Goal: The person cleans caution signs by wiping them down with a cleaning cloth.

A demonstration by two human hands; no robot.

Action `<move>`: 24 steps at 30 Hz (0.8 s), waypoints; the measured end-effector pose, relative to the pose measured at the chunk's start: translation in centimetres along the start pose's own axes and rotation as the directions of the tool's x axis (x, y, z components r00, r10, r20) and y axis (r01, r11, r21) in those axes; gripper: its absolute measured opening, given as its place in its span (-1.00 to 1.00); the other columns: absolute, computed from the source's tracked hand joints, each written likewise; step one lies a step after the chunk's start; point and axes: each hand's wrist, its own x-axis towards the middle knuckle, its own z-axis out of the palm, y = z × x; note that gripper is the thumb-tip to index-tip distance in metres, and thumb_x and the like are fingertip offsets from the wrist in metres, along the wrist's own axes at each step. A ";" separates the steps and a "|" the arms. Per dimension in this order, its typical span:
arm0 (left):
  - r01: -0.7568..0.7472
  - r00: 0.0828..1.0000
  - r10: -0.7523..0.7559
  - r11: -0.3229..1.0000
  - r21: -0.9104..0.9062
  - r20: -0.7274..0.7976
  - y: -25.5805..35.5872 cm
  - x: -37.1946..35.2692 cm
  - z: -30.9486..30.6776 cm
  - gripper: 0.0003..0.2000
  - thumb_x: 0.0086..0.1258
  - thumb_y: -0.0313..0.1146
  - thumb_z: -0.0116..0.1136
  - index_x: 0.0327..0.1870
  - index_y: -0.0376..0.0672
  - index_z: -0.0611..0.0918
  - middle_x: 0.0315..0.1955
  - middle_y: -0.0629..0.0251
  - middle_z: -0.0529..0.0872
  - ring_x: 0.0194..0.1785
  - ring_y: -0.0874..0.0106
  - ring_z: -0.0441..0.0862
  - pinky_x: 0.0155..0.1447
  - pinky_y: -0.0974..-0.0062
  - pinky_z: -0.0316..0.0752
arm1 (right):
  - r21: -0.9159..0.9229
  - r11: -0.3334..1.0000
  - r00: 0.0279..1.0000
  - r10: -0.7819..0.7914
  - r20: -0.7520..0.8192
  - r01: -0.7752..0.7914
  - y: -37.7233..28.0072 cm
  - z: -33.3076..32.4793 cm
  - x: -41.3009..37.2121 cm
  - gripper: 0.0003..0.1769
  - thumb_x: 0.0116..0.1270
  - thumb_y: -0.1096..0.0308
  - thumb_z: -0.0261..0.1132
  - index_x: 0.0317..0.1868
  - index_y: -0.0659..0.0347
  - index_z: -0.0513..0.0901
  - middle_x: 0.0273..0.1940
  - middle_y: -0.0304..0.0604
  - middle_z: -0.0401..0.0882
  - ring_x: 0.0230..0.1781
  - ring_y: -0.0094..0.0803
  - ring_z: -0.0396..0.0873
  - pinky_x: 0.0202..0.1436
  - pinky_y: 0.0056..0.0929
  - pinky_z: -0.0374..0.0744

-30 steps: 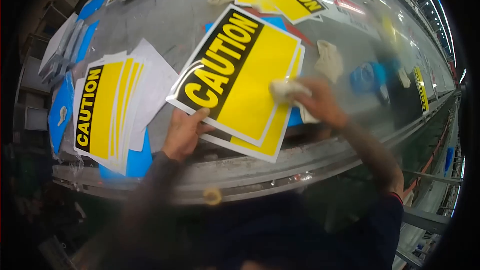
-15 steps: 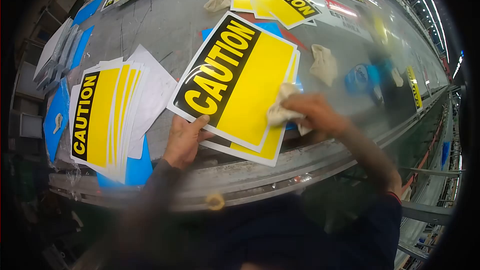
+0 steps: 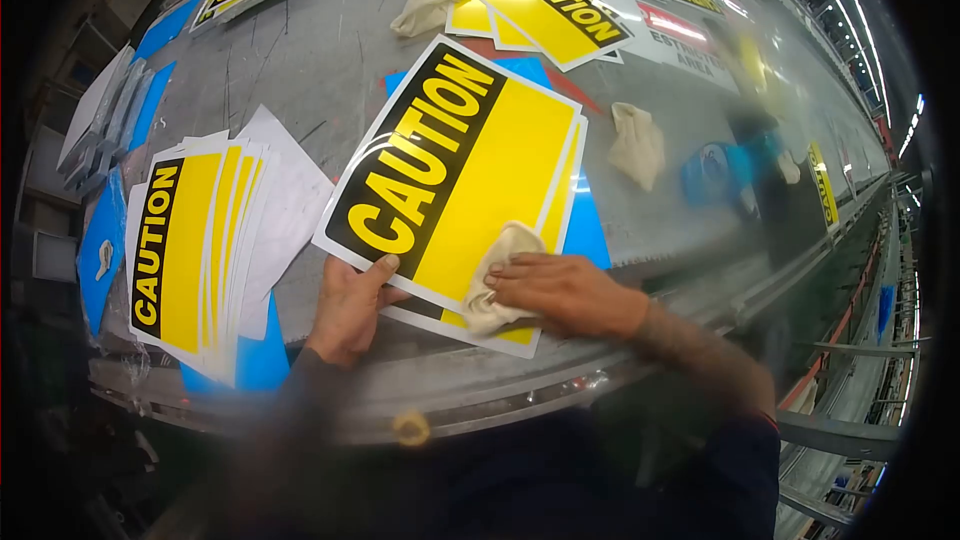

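Note:
My left hand (image 3: 350, 310) grips the lower left edge of a yellow and black caution sign (image 3: 495, 175), thumb on top and fingers underneath. My right hand (image 3: 570, 292) presses a cream cloth (image 3: 497, 285) onto the sign's lower right corner. At least one more sign lies beneath this one, its edge showing at the right and bottom. A blue sheet (image 3: 587, 225) sticks out from under them. To the left is a fanned stack of caution signs (image 3: 190, 250), with white sheets (image 3: 275, 180) beside it.
More caution signs (image 3: 545, 5) lie at the far side of the grey table (image 3: 270, 70). Crumpled cloths (image 3: 637, 145) rest nearby. A blurred blue bottle (image 3: 710, 175) is at the right. Wrapped stacks (image 3: 105, 125) stand at the left, and a metal rail (image 3: 480, 380) runs along the near edge.
My right hand has moved the cloth down and left across the sign to its lower corner. The left hand keeps its hold, and the whole view has shifted slightly.

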 end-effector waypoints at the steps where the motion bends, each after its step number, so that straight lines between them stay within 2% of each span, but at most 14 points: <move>1: -0.008 1.000 0.008 1.000 -0.026 0.024 -0.3 0.2 -0.2 -0.48 0.64 -0.56 0.20 0.55 -0.19 0.37 0.36 0.14 0.67 0.33 0.24 0.74 0.08 0.28 0.85 | 0.015 0.992 0.992 0.123 -0.003 -0.123 0.7 -0.8 -0.6 -0.53 0.31 0.43 0.48 0.26 0.16 0.73 0.22 -0.06 0.82 0.25 -0.05 0.79 0.41 -0.19 0.72; 2: 0.009 1.000 -0.009 1.000 -0.014 0.011 -0.3 0.2 -0.2 -0.49 0.63 -0.55 0.21 0.54 -0.18 0.39 0.35 0.17 0.68 0.31 0.28 0.75 0.06 0.32 0.84 | 0.029 0.970 0.970 0.242 -0.005 -0.242 2.1 -2.0 -1.2 -0.53 0.30 0.42 0.49 0.24 0.16 0.73 0.20 -0.05 0.83 0.23 -0.03 0.79 0.40 -0.20 0.72; 4: 0.036 0.999 -0.037 0.999 -0.007 -0.036 0.1 -0.2 0.1 -0.51 0.63 -0.54 0.23 0.52 -0.15 0.43 0.33 0.23 0.69 0.25 0.36 0.77 0.02 0.41 0.82 | -0.149 0.967 0.977 0.192 -0.096 -0.205 4.1 -2.7 -1.0 -0.50 0.32 0.40 0.47 0.29 0.13 0.72 0.19 -0.04 0.83 0.23 -0.02 0.79 0.40 -0.13 0.70; 6: 0.045 0.999 -0.045 0.999 -0.004 0.010 0.1 0.1 -0.5 -0.53 0.63 -0.53 0.23 0.50 -0.16 0.44 0.32 0.22 0.69 0.25 0.35 0.76 0.02 0.40 0.82 | -0.033 0.983 0.982 0.180 -0.051 -0.181 1.8 -0.7 -1.3 -0.53 0.36 0.38 0.45 0.29 0.15 0.72 0.26 -0.02 0.80 0.29 -0.06 0.77 0.48 -0.15 0.66; 7: 0.026 1.000 -0.026 1.000 -0.015 0.001 0.0 -0.2 -0.2 -0.53 0.63 -0.53 0.23 0.50 -0.17 0.44 0.31 0.21 0.69 0.25 0.34 0.76 0.02 0.39 0.82 | -0.055 0.996 0.997 0.070 -0.014 -0.071 0.3 0.3 -1.4 -0.54 0.36 0.36 0.45 0.28 0.16 0.71 0.28 -0.02 0.78 0.32 -0.09 0.75 0.48 -0.16 0.66; 8: 0.008 1.000 -0.008 1.000 -0.025 -0.005 0.0 -0.2 0.0 -0.54 0.63 -0.53 0.24 0.49 -0.18 0.44 0.31 0.19 0.69 0.25 0.33 0.76 0.02 0.39 0.82 | 0.038 0.999 1.000 0.014 0.019 -0.015 0.0 0.5 -1.2 -0.51 0.35 0.36 0.45 0.29 0.14 0.71 0.31 -0.04 0.76 0.34 -0.06 0.74 0.44 -0.15 0.68; 10: 0.018 1.000 -0.018 1.000 -0.017 -0.007 -0.1 -0.2 -0.1 -0.55 0.64 -0.53 0.23 0.49 -0.21 0.44 0.31 0.17 0.69 0.26 0.30 0.76 0.04 0.37 0.83 | -0.044 0.967 0.968 0.250 0.001 -0.250 1.6 -2.0 -1.8 -0.54 0.36 0.38 0.43 0.28 0.13 0.72 0.33 -0.04 0.75 0.35 -0.12 0.74 0.45 -0.18 0.68; 11: 0.024 0.999 -0.024 1.000 -0.014 -0.021 0.0 -0.1 0.1 -0.55 0.64 -0.53 0.23 0.49 -0.21 0.44 0.31 0.17 0.68 0.26 0.30 0.76 0.05 0.36 0.83 | -0.121 0.965 0.967 0.244 0.071 -0.235 2.0 -4.8 -0.1 -0.55 0.34 0.38 0.45 0.25 0.12 0.72 0.36 -0.01 0.73 0.33 -0.15 0.75 0.40 -0.20 0.70; 14: 0.014 1.000 -0.014 1.000 -0.022 0.006 0.1 0.0 0.0 -0.54 0.63 -0.53 0.23 0.49 -0.23 0.44 0.33 0.15 0.66 0.28 0.28 0.75 0.07 0.35 0.84 | -0.052 0.997 0.993 0.059 -0.100 -0.065 1.6 1.0 -1.2 -0.54 0.30 0.37 0.50 0.23 0.06 0.75 0.27 -0.03 0.77 0.20 -0.10 0.79 0.25 -0.19 0.75; 15: 0.008 1.000 -0.008 1.000 -0.022 0.010 0.1 -0.1 0.0 -0.54 0.63 -0.53 0.23 0.48 -0.23 0.44 0.33 0.15 0.65 0.28 0.28 0.75 0.08 0.35 0.84 | 0.010 1.000 0.997 -0.028 -0.065 0.029 -0.7 0.7 0.4 -0.58 0.33 0.41 0.48 0.20 0.07 0.75 0.19 -0.03 0.82 0.13 -0.05 0.83 0.21 -0.17 0.77; 18: 0.013 1.000 -0.013 1.000 -0.003 0.003 0.2 -0.1 0.0 -0.53 0.62 -0.53 0.22 0.50 -0.23 0.42 0.33 0.16 0.65 0.28 0.28 0.74 0.09 0.35 0.84 | -0.013 0.946 0.946 0.324 -0.023 -0.324 2.7 -3.0 -0.1 -0.67 0.40 0.45 0.41 0.17 0.12 0.75 0.16 -0.02 0.84 0.17 -0.11 0.84 0.32 -0.20 0.76; 19: 0.019 1.000 -0.019 1.000 0.001 0.009 0.1 -0.1 -0.2 -0.52 0.62 -0.53 0.22 0.50 -0.22 0.42 0.34 0.16 0.65 0.28 0.29 0.74 0.09 0.35 0.84 | -0.106 0.945 0.951 0.309 -0.036 -0.311 4.4 -3.9 0.2 -0.68 0.42 0.46 0.37 0.16 0.17 0.74 0.17 0.01 0.84 0.22 -0.14 0.82 0.35 -0.19 0.74; 23: -0.002 1.000 0.002 1.000 -0.001 0.011 -0.3 0.0 -0.3 -0.50 0.62 -0.52 0.21 0.52 -0.20 0.40 0.34 0.16 0.65 0.28 0.28 0.74 0.08 0.33 0.83 | -0.040 0.999 0.999 -0.020 -0.042 0.018 1.1 -0.7 0.4 -0.68 0.43 0.43 0.38 0.17 0.15 0.75 0.21 0.00 0.83 0.15 -0.08 0.82 0.21 -0.05 0.74; 24: 0.005 1.000 -0.006 1.000 0.003 0.009 -0.2 0.0 -0.3 -0.50 0.62 -0.52 0.21 0.52 -0.20 0.40 0.33 0.16 0.65 0.28 0.28 0.74 0.08 0.32 0.83 | -0.157 0.984 0.996 0.077 -0.038 -0.082 2.6 -1.3 0.1 -0.70 0.45 0.42 0.37 0.16 0.15 0.76 0.20 -0.01 0.83 0.16 -0.11 0.82 0.19 -0.07 0.75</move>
